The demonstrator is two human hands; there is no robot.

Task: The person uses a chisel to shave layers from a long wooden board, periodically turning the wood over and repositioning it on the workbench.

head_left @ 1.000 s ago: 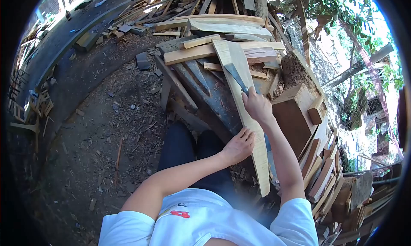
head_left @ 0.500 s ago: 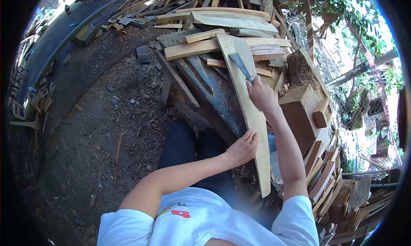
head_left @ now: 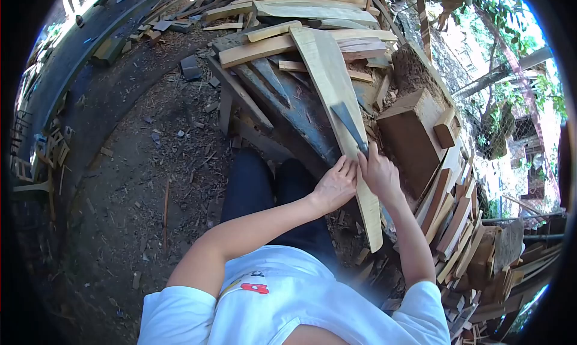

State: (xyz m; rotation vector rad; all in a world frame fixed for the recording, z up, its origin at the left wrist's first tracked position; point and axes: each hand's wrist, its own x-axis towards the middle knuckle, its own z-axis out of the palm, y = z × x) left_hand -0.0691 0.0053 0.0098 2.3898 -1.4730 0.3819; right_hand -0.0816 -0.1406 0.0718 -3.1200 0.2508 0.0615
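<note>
A long, pale, curved board [head_left: 332, 74] slants across the wood pile, from the top middle down toward my knees. My left hand [head_left: 338, 184] grips the board's left edge, fingers wrapped over it. Close beside it on the right, my right hand [head_left: 378, 172] is closed round the handle end of a grey metal blade tool [head_left: 347, 121]. The wide end of the blade points up and to the left and lies over the board's face. Most of the handle is hidden by my fingers.
Wooden strips [head_left: 258, 50] lie under and behind the board. A large wood block [head_left: 412, 131] stands to the right, above stacked offcuts [head_left: 451, 216]. A dark, weathered support [head_left: 294, 113] is under the board. Wood chips litter the ground [head_left: 162, 158] at left.
My right hand has moved down along the board with the blade tool, close to my left hand. The board appears slightly higher and further left as the view shifts.
</note>
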